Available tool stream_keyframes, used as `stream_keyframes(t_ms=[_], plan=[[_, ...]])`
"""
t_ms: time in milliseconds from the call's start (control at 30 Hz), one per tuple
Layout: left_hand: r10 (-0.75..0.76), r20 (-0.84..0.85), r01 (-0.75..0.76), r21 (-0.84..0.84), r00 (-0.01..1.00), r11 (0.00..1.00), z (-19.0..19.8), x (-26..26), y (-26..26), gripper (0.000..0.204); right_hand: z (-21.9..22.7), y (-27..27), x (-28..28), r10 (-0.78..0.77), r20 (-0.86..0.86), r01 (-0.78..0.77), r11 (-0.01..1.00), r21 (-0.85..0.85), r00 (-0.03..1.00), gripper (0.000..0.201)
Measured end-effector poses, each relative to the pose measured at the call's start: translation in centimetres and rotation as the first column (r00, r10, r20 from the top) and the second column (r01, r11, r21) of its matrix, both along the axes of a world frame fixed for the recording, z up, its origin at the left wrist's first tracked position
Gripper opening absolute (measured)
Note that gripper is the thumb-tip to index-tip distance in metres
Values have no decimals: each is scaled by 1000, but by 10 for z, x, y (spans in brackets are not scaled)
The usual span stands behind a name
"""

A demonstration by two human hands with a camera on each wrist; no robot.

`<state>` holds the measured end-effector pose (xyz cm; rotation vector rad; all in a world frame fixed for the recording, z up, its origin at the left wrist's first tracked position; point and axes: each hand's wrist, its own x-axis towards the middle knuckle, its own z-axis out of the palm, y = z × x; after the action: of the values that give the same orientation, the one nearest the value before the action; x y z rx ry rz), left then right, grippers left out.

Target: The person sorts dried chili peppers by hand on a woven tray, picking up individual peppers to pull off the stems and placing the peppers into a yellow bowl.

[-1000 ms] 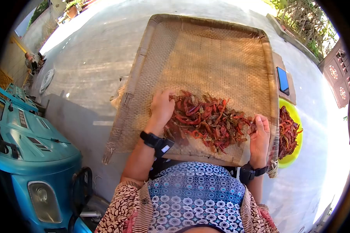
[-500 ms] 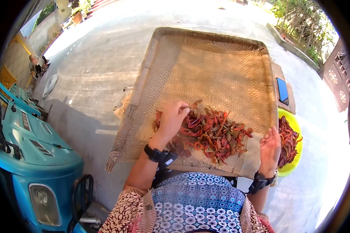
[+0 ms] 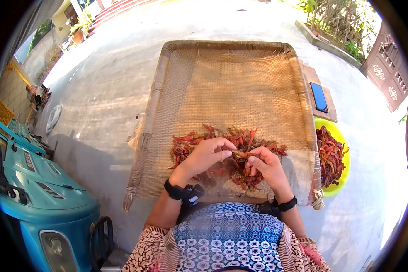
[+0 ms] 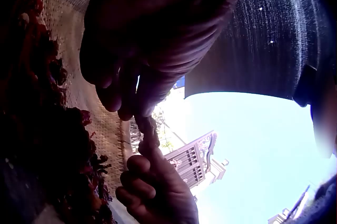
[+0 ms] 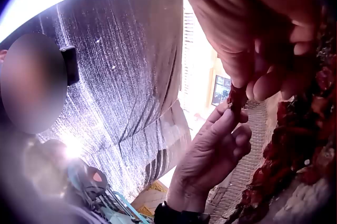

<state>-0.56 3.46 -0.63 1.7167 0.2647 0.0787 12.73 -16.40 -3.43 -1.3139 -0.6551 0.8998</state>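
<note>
Both hands meet over a heap of dried red chili peppers [image 3: 247, 179] near the front of a large woven bamboo tray [image 3: 231, 86]. Between thumb and fingers, my left hand [image 3: 206, 157] pinches one end of a single dried chili pepper [image 3: 241, 154]. The other end of that pepper is held by the fingertips of my right hand [image 3: 269, 168]. Seen from the right wrist, the small wrinkled red pepper [image 5: 237, 97] spans the short gap between the two hands. In the left wrist view it shows only as a dark shape.
Right of the tray stands a yellow-green bowl [image 3: 344, 174] of peppers [image 3: 331, 156]. Beyond it a phone [image 3: 319, 97] lies on cardboard [image 3: 331, 111]. A blue-green vehicle [image 3: 45, 190] is close on the left, and another person [image 3: 35, 94] sits far off at the left.
My left hand lifted a pepper from the heap and moved right. My right hand went out to the tray's right edge, then came back left to the same pepper.
</note>
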Motion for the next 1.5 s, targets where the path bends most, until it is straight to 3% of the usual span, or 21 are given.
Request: stream_keyframes(t_ms=[100, 167, 200, 233, 300, 333, 400, 600, 700, 733, 800, 900, 933, 1033, 1100, 1167, 1233, 1300, 1400, 1500], plan=[[263, 30, -262, 248, 964, 933, -2, -10, 26, 22, 9, -13, 14, -206, -15, 206, 978, -13, 978, 15], [383, 55, -378, 330, 922, 865, -14, -22, 51, 24, 5, -28, 34, -351, -163, 379, 903, 202, 922, 19], [439, 71, -432, 371, 896, 822, -23, -28, 59, 25, 6, -36, 45, -389, -349, 494, 817, 297, 853, 22], [448, 72, -426, 471, 891, 772, -32, -33, 65, 27, 6, -45, 56, -388, -528, 612, 706, 356, 755, 25], [461, 78, -394, 654, 884, 646, -45, -41, 72, 31, 3, -60, 77, -169, -664, 606, 611, 509, 728, 32], [450, 28, -347, 680, 893, 646, -47, -44, 72, 30, 4, -65, 80, -112, -704, 605, 617, 504, 701, 33], [426, -71, -249, 720, 902, 648, -49, -44, 72, 30, -3, -65, 75, -191, -666, 583, 686, 435, 721, 32], [544, -102, -316, 720, 833, 618, -58, -33, 72, 19, -6, -43, 42, -249, -545, 435, 867, 243, 800, 22], [581, -86, -355, 717, 809, 600, -67, -34, 75, 17, -4, -31, 32, -211, -499, 364, 902, 233, 841, 21], [614, -73, -434, 642, 786, 632, -70, -34, 75, 14, -3, -28, 29, -200, -487, 340, 915, 217, 850, 20], [654, -52, -447, 689, 755, 570, -74, -33, 74, 13, -7, -26, 25, -216, -451, 322, 931, 173, 866, 20], [612, 81, -487, 690, 787, 535, -72, -35, 74, 9, -16, -24, 25, -214, -443, 301, 944, 136, 871, 19], [602, 173, -527, 700, 779, 481, -73, -35, 73, 8, -17, -24, 25, -218, -448, 304, 944, 127, 867, 19], [600, 172, -537, 676, 781, 505, -52, -29, 68, 7, -21, -24, 23, -220, -353, 267, 959, 90, 910, 20], [502, 214, -530, 535, 838, 658, -34, -24, 58, 6, -12, -17, 14, -194, -238, 218, 973, 77, 952, 20], [299, 364, -460, 527, 882, 715, -31, -18, 45, 6, -12, -12, 11, -138, -83, 144, 988, 65, 987, 21], [132, 303, -268, 468, 944, 842, -18, -11, 23, 9, -1, -2, -5, -53, 31, 53, 999, 11, 998, 22], [-10, 302, -130, 439, 953, 889, -14, -5, 1, 11, 5, 7, -17, 60, 134, -57, 998, -22, 989, 22], [-122, 308, 1, 364, 943, 932, -16, 3, -21, 13, 1, 13, -20, 52, 176, -46, 998, -37, 983, 16], [-96, 338, -47, 390, 936, 920, -19, 5, -23, 14, -4, 10, -12, 50, 167, -44, 998, -44, 985, 13]])
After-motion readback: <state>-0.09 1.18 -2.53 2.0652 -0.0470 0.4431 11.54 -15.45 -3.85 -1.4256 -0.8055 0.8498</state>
